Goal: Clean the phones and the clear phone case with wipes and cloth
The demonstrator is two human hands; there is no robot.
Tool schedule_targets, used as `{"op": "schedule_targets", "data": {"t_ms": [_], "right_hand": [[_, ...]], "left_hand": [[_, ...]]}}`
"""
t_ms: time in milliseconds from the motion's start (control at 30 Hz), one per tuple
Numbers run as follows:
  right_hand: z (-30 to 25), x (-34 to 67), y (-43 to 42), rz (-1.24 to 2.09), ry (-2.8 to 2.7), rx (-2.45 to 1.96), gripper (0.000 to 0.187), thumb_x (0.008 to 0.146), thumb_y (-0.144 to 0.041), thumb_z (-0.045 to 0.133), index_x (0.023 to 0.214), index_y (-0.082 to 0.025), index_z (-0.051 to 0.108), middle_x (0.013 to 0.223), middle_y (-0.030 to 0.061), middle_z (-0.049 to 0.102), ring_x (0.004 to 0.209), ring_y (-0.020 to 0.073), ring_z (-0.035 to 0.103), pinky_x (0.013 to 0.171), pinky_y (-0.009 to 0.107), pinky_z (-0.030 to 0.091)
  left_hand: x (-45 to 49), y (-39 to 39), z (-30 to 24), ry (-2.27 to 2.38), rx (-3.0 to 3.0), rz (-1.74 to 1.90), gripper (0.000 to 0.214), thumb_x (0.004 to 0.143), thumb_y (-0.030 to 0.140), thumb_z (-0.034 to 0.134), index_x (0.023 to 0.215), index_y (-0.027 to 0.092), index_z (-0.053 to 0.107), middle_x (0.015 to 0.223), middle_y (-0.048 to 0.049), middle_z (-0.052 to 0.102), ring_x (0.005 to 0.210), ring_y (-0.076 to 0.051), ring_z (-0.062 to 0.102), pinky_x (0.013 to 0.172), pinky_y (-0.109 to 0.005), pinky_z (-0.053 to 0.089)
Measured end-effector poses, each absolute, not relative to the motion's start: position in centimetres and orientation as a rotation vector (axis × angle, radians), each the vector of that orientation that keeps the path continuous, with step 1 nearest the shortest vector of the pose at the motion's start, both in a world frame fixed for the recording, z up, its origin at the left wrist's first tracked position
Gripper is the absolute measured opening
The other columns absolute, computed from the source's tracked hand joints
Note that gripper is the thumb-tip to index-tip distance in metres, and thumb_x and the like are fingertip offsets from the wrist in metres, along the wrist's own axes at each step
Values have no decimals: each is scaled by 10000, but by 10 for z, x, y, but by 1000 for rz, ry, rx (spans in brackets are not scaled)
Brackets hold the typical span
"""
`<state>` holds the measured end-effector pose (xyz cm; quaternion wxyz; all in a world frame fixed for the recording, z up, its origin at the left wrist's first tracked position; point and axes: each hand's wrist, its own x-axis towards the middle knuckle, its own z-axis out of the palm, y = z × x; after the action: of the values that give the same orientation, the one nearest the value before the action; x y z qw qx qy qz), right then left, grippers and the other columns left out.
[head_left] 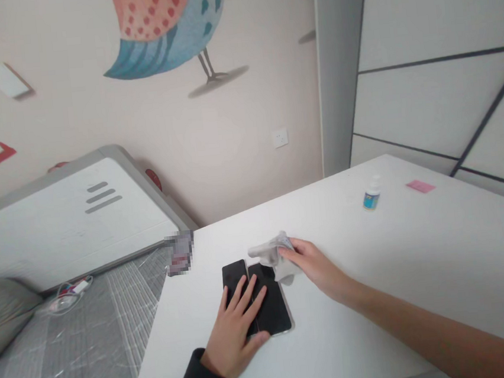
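Note:
Two black phones lie side by side, screens up, on the white table: the left phone and the right phone. My left hand lies flat across both, fingers spread, pressing them down. My right hand grips a crumpled grey cloth at the upper right corner of the right phone. The cloth touches that phone's top edge. A dark sleeve covers my left wrist; my right forearm is bare.
A small white bottle with a blue label stands at the table's far right, with a pink slip beyond it. Left of the table are a grey-and-white cabinet, a plastic-covered surface and a cable. Walls close behind.

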<state>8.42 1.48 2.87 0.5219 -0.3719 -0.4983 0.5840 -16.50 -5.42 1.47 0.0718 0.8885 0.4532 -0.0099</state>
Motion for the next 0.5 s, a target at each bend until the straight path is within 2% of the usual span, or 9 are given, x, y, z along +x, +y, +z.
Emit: {"op": "schedule_targets", "data": {"t_ms": [100, 167, 233, 267, 300, 333, 400, 433, 500], "right_hand": [[62, 121, -10, 1410, -1633, -878, 160, 831, -356, 679, 863, -201, 699, 878, 25, 719, 837, 223, 627, 771, 316, 476], [82, 140, -32, 1436, -1928, -917, 91, 831, -284, 682, 830, -194, 685, 790, 5, 675, 738, 184, 578, 663, 268, 432], [96, 152, -51, 1488, -2168, -916, 69, 810, -212, 701, 762, -195, 655, 698, -30, 598, 643, 142, 510, 585, 244, 356], [100, 155, -58, 1522, -2237, -906, 88, 795, -183, 717, 744, -196, 646, 688, -41, 579, 625, 130, 495, 570, 241, 331], [102, 157, -64, 1541, -2272, -905, 105, 782, -159, 733, 739, -198, 645, 703, -45, 587, 638, 126, 508, 583, 240, 330], [102, 159, -69, 1542, -2281, -913, 119, 771, -143, 748, 743, -200, 648, 738, -42, 612, 676, 130, 538, 614, 240, 344], [97, 166, -75, 1507, -2259, -973, 149, 744, -152, 795, 790, -210, 666, 845, -25, 670, 791, 158, 595, 695, 248, 375], [94, 170, -76, 1488, -2237, -1028, 175, 727, -173, 818, 806, -212, 667, 874, -17, 678, 825, 172, 600, 715, 255, 381], [86, 181, -76, 1502, -2150, -1142, 210, 712, -225, 836, 809, -210, 651, 843, -18, 654, 796, 173, 581, 696, 259, 383]], "left_hand": [[-156, -67, 34, 1372, 2571, 285, 726, 1041, 530, 342, 1644, 302, 7, 1708, -138, 176, 1563, -363, 217, 1206, -690, 217], [-137, -73, 54, 1317, 2412, 545, 714, 1032, 572, 318, 1645, 309, 64, 1711, -127, 196, 1559, -336, 246, 1239, -602, 240], [-110, -75, 74, 1112, 2244, 649, 823, 971, 700, 334, 1643, 274, 122, 1668, -164, 309, 1463, -324, 432, 1204, -503, 351], [-96, -73, 82, 998, 2174, 626, 870, 936, 751, 369, 1627, 245, 216, 1562, -186, 470, 1315, -307, 578, 1136, -457, 432], [-83, -70, 88, 938, 2101, 553, 856, 918, 764, 417, 1578, 223, 356, 1343, -165, 649, 1126, -270, 669, 1025, -399, 506], [-72, -66, 93, 918, 2046, 443, 761, 914, 744, 474, 1456, 214, 540, 1051, -99, 729, 903, -215, 689, 852, -324, 539], [-56, -56, 96, 918, 1950, 241, 610, 841, 718, 631, 1135, 196, 746, 658, 30, 584, 584, -117, 528, 575, -234, 415], [-51, -51, 96, 943, 1903, 191, 546, 805, 694, 694, 982, 183, 772, 576, 64, 490, 523, -91, 437, 520, -225, 336], [-46, -43, 94, 1005, 1818, 173, 471, 762, 631, 772, 792, 161, 744, 522, 92, 406, 494, -70, 343, 493, -226, 257]]}}
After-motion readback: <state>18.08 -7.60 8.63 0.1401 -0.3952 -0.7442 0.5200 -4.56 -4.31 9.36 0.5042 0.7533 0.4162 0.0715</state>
